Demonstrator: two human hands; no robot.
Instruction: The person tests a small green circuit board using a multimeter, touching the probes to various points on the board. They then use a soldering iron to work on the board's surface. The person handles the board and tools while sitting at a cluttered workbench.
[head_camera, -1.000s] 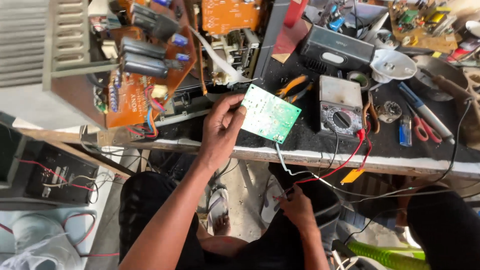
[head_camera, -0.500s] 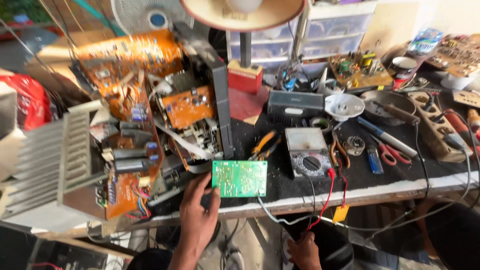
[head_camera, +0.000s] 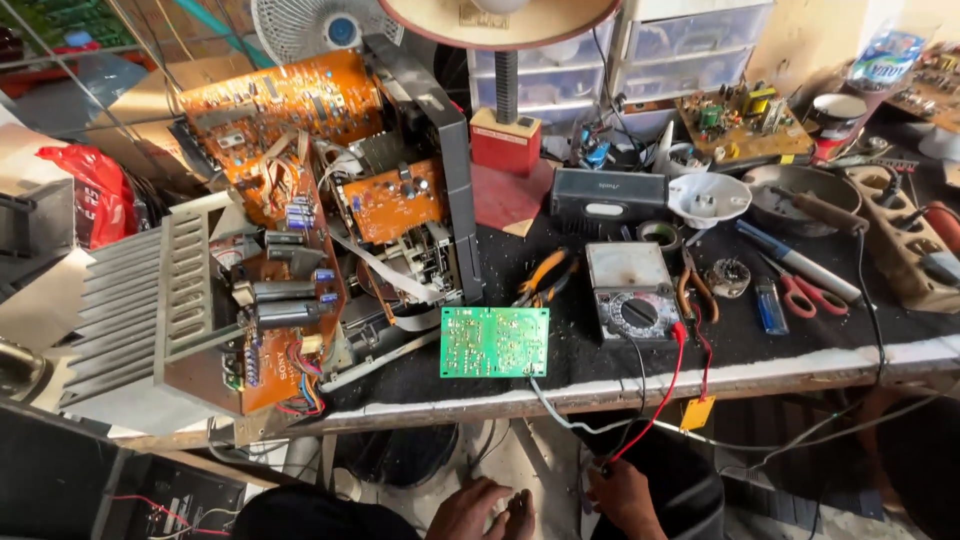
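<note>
A green circuit board (head_camera: 494, 342) lies flat on the black bench mat, near the front edge, with a grey cable running off its lower right corner. No hand touches it. My left hand (head_camera: 482, 508) is low, below the bench edge, fingers loosely apart and holding nothing. Beside it my right hand (head_camera: 625, 495) is closed around the ends of the red and black test leads (head_camera: 655, 405). These leads run up to an analogue multimeter (head_camera: 630, 293) just right of the board.
A large opened amplifier chassis (head_camera: 300, 240) with orange boards and a finned heat sink (head_camera: 140, 300) fills the left of the bench. Orange pliers (head_camera: 540, 275), red scissors (head_camera: 805, 290), a blue lighter (head_camera: 771, 306), a soldering iron (head_camera: 815, 210), a white bowl (head_camera: 708, 198) and a lamp base (head_camera: 505, 140) lie around.
My left hand has let go of the green board, which now rests on the bench, and has dropped below the edge. The view has tilted up over the bench.
</note>
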